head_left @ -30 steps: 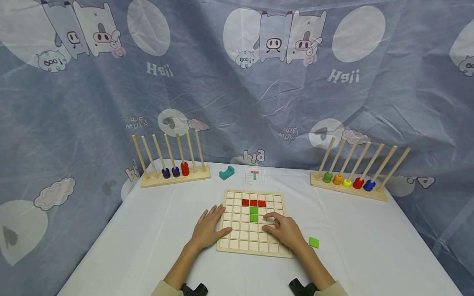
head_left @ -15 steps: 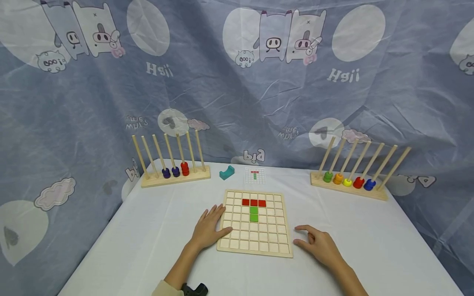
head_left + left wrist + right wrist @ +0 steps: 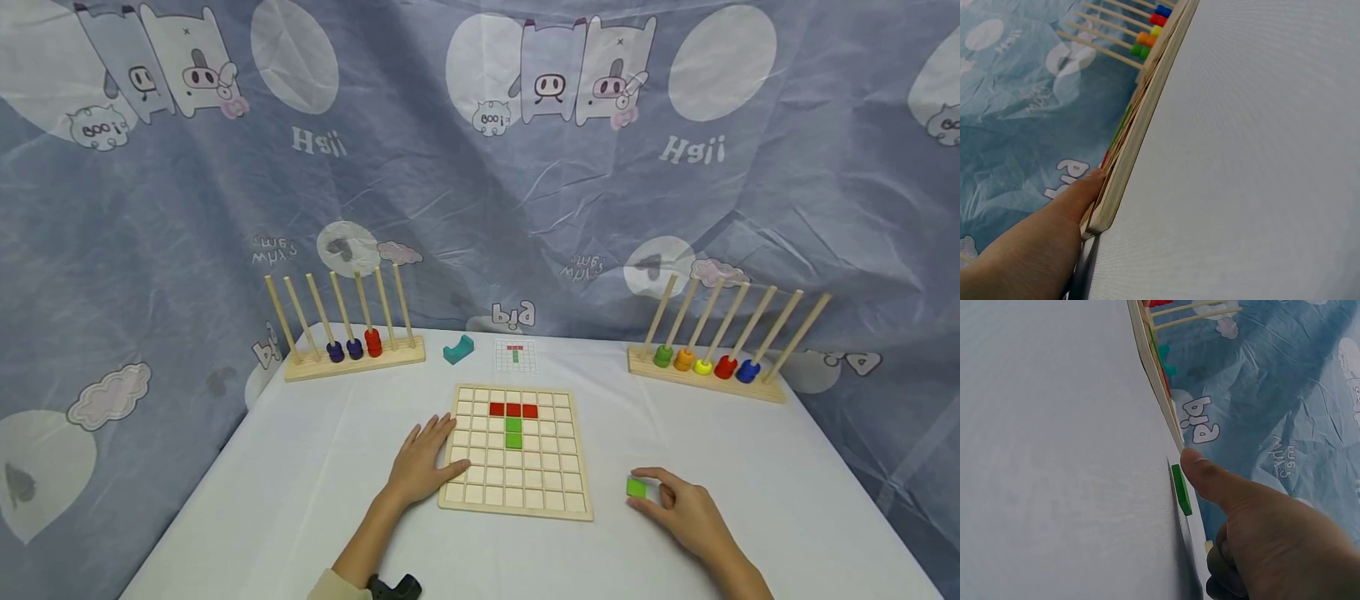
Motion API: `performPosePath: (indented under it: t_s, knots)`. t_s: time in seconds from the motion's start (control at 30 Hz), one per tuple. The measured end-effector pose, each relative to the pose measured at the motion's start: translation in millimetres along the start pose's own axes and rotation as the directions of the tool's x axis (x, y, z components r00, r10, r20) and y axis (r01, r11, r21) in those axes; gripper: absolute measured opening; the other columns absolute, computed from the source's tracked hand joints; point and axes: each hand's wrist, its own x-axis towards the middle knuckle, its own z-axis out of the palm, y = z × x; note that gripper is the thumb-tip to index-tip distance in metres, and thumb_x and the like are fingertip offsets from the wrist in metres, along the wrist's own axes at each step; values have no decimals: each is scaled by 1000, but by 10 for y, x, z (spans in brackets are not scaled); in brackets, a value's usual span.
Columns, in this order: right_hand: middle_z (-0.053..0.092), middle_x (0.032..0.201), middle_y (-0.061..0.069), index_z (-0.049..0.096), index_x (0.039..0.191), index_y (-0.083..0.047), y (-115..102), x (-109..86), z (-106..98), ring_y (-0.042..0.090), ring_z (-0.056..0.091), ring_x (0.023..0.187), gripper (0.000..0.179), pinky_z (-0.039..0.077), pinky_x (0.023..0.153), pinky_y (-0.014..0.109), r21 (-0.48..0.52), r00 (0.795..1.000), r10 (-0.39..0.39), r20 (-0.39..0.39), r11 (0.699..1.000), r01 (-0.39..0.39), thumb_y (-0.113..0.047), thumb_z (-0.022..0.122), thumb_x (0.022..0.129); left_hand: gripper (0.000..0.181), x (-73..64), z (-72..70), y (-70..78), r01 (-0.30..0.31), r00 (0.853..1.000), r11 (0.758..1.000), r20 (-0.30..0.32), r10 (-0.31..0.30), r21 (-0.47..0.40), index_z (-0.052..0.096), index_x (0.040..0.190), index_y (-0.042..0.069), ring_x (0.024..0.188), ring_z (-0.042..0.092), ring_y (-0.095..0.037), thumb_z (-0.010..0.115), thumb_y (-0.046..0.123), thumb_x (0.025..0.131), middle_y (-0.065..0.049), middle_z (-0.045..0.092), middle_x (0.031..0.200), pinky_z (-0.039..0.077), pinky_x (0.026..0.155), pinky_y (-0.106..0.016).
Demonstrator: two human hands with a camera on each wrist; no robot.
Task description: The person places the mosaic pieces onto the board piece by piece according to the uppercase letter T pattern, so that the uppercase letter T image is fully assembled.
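Note:
A wooden grid board (image 3: 475,481) lies on the white table with three red tiles (image 3: 513,410) in a row and two green tiles (image 3: 513,432) in a column below the middle one. My left hand (image 3: 422,463) rests on the board's left edge, fingers straight and thumb over the rim; in the left wrist view the thumb of that hand (image 3: 1041,250) touches the frame. Right of the board, my right hand (image 3: 686,510) pinches a loose green tile (image 3: 636,487) between thumb and index finger. The right wrist view shows this green tile (image 3: 1181,490) by the thumb.
Behind the board lie a pattern card (image 3: 515,356) and a teal curved block (image 3: 458,350). Peg racks with beads stand at the back left (image 3: 352,363) and back right (image 3: 705,380). A patterned blue-grey cloth (image 3: 480,208) hangs behind the table.
My right hand has moved from over the board to the right, off it, and has come round the loose green tile. My left hand has stayed on the board's edge.

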Motion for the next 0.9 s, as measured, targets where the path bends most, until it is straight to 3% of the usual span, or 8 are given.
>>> performPosePath:
  t_s: [0.73,0.9]
  knots:
    - [34,50,-9,67,103,-17,27,13,-4,3,25,44,39,24,41,20,-55,996,58,61,997,-55,-41,75,73,80,4,1,6,8,1000,1000,6,-8,-3,38,142,12,136,24,-23,53,62,82,-5,34,146,13,110,-44]
    - [33,49,-10,67,101,-18,48,11,11,2,24,43,37,24,40,20,-59,998,35,54,998,-32,-41,75,73,81,5,-5,7,13,1000,1000,6,-13,3,37,142,12,136,23,-22,52,64,82,-4,33,146,12,110,-44]
